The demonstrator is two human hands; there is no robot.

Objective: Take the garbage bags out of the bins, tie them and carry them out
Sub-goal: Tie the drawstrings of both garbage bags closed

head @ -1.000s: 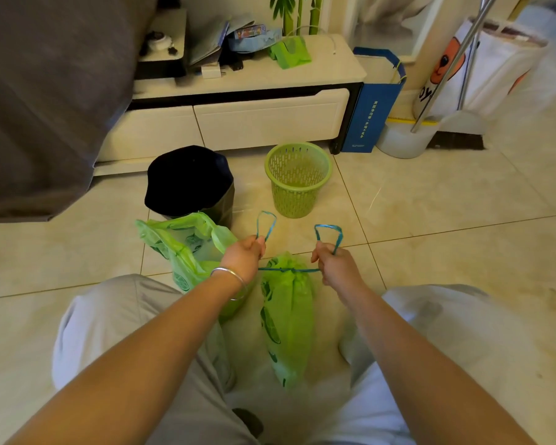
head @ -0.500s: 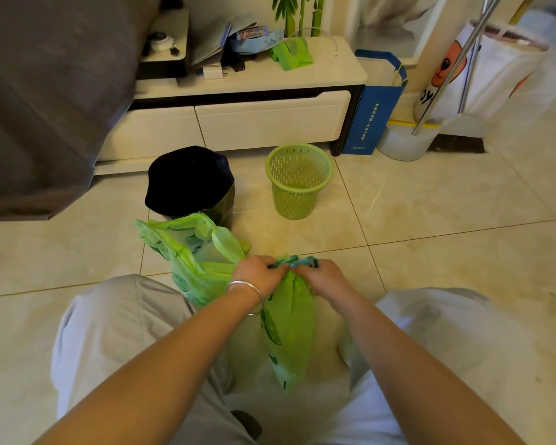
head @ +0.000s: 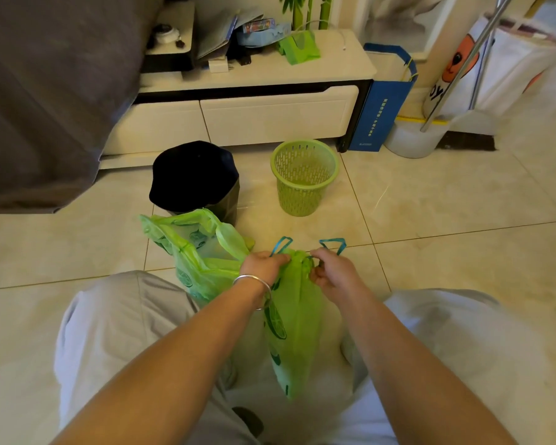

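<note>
- Head view looks down on a person crouched over a tiled floor (head: 430,203), knees in pale trousers.
- Left hand (head: 264,261), with a silver bangle (head: 254,284) on the wrist, is closed on the gathered neck of a green drawstring bag (head: 294,322); a blue loop (head: 281,245) sticks up at its 1 o'clock.
- Right hand (head: 331,271) pinches the same neck from the other side, with another blue loop (head: 333,245) at its 12 o'clock.
- This bag hangs down between the knees.
- At 9 o'clock of the left hand, a second green bag (head: 193,248) sits open-mouthed on the floor.
- Beyond, at 12 o'clock, stand a black-lined bin (head: 193,178) and a bare green mesh bin (head: 304,178), near a white cabinet (head: 270,114).
</note>
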